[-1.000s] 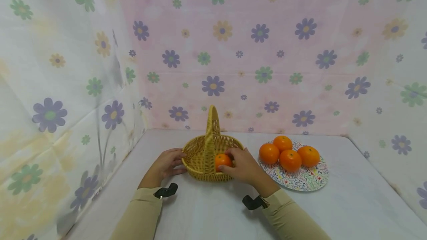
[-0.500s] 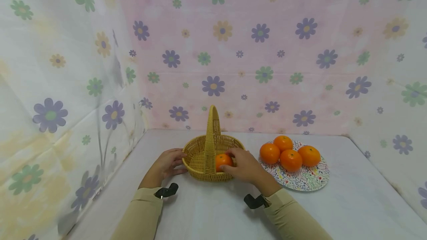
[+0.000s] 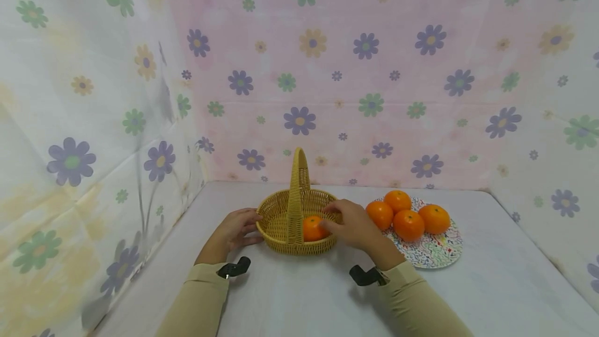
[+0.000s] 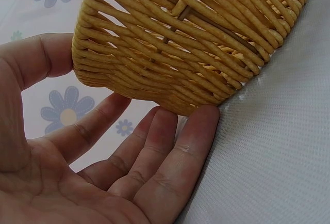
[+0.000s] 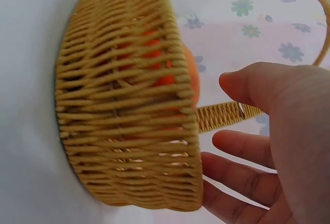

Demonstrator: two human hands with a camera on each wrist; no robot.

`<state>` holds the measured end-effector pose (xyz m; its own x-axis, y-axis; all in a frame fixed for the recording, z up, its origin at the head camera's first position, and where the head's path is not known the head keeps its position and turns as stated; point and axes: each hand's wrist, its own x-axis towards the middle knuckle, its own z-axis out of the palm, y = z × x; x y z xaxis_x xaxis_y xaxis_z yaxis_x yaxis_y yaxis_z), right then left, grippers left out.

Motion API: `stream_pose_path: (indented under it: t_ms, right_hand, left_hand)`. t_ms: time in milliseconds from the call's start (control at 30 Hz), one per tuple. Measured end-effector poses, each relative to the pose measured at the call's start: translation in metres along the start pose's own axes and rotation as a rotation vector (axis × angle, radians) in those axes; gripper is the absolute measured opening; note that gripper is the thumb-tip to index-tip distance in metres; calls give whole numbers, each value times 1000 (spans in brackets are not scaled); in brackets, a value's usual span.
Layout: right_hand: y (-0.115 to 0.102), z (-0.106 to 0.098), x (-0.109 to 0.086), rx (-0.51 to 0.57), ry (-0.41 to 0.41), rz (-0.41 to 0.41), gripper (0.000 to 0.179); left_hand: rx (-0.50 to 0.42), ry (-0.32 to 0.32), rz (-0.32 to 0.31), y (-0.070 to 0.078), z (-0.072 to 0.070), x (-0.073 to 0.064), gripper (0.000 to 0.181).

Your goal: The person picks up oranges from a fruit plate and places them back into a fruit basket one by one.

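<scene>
A yellow wicker basket (image 3: 276, 246) with a tall arched handle (image 3: 295, 196) stands on the white cloth. One orange (image 3: 312, 229) lies inside it, right of the handle, and its skin shows through the weave in the right wrist view. On the basket's left side rests my left hand (image 3: 236, 229); the left wrist view has its thumb (image 4: 51, 53) at the rim and fingertips against the outer wall near the cloth. My right hand (image 3: 353, 227) hovers at the right rim with spread fingers, holding nothing, its thumb (image 5: 242, 82) apart from the orange.
To the right, several oranges (image 3: 408, 225) sit on a round plate (image 3: 435, 260) with multicoloured squiggles, partly behind my right forearm. Flower-print fabric (image 3: 337, 92) rises behind the table and along both sides.
My right hand has let go of the orange and drawn back to the right, its fingers now spread at the rim. The orange stays in the basket; my left hand has not moved.
</scene>
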<state>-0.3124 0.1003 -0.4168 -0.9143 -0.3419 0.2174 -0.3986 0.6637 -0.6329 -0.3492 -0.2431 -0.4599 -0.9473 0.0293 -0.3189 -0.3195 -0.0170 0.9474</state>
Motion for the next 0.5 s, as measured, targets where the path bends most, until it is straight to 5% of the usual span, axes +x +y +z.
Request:
stream_pose_path:
  t_ms: [267,500]
  right_hand:
    - [8,-14,2,-25,62,25,46]
    - [19,-29,5,-98,139,129,45]
  left_hand:
    - [-9,5,-2,-1,1,2,45]
    - [-6,4,2,-1,0,1,45]
